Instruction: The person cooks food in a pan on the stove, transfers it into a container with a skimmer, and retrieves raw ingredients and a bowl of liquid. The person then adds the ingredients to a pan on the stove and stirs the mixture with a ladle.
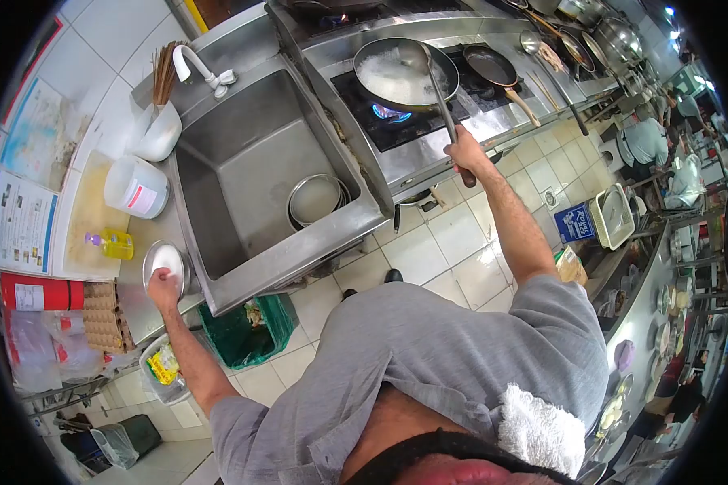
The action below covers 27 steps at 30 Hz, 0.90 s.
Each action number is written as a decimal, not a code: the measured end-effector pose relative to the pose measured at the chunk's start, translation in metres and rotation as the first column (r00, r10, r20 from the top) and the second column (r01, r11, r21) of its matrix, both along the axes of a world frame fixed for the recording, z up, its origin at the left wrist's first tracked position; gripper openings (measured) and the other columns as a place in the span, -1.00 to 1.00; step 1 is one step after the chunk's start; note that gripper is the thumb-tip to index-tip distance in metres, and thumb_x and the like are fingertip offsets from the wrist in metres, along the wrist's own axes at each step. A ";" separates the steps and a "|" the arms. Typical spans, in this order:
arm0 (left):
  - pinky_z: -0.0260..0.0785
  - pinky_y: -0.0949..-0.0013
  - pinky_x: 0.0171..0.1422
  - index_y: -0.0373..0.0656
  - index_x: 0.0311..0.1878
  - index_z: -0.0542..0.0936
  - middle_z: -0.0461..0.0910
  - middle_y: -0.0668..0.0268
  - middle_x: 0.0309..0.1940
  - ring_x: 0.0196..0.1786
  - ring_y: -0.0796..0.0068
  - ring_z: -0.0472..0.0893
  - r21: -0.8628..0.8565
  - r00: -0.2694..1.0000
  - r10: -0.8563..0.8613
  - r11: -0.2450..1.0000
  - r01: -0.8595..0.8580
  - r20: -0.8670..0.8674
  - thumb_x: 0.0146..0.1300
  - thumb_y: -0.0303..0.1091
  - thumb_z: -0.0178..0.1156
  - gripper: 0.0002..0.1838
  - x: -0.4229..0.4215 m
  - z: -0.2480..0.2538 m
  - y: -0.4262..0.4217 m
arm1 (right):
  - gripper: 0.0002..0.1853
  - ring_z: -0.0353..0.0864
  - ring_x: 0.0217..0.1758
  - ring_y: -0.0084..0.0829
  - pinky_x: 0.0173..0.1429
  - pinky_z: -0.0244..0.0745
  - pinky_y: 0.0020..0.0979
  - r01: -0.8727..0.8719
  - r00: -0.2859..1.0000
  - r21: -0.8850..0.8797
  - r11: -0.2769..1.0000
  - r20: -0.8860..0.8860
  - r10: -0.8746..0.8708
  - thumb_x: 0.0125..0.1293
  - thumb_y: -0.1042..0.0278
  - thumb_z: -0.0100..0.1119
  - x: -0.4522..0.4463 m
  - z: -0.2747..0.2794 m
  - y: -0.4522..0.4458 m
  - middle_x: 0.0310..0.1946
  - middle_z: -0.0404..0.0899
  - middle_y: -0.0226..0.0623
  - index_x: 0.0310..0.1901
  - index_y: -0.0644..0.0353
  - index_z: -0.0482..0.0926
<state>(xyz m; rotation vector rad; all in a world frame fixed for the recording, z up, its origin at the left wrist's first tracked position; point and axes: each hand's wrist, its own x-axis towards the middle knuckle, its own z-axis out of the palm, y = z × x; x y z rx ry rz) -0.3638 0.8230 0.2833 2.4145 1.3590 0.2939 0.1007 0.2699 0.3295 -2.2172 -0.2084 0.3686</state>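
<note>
My right hand [466, 152] is wrapped around the handle of a long metal ladle [439, 93]. Its scoop end rests in a wok [450, 66] of white, foamy liquid [387, 77] over a blue gas flame. Far to the left, on the ledge past the sink, a round metal bowl [184, 269] has something smooth and white [168, 259] inside. My left hand [163, 284] is over the near part of this bowl, its fingers curled against the white thing. Whether those fingers pinch it or the bowl is hidden.
Between my hands lies a deep steel sink [255, 133] with round metal pans [315, 198]. A small frying pan [491, 65] sits right of the wok. Yellow soap bottle [113, 243] and white tub [136, 187] line the ledge. A green-lined bin [247, 333] stands below. Co-workers [644, 141] are farther right.
</note>
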 end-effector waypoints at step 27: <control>0.36 0.27 0.01 -0.34 -0.15 0.51 0.56 -0.04 -0.22 -0.12 0.09 0.56 -0.009 0.999 0.024 1.000 -0.024 -0.044 -0.17 -0.33 0.20 -0.56 0.018 -0.003 -0.018 | -0.85 0.28 -0.74 -0.59 -0.67 0.18 -0.52 0.436 0.622 0.701 0.564 -0.688 0.374 0.20 0.40 0.06 -0.016 0.041 0.023 -0.72 0.32 -0.49 -0.49 0.17 0.36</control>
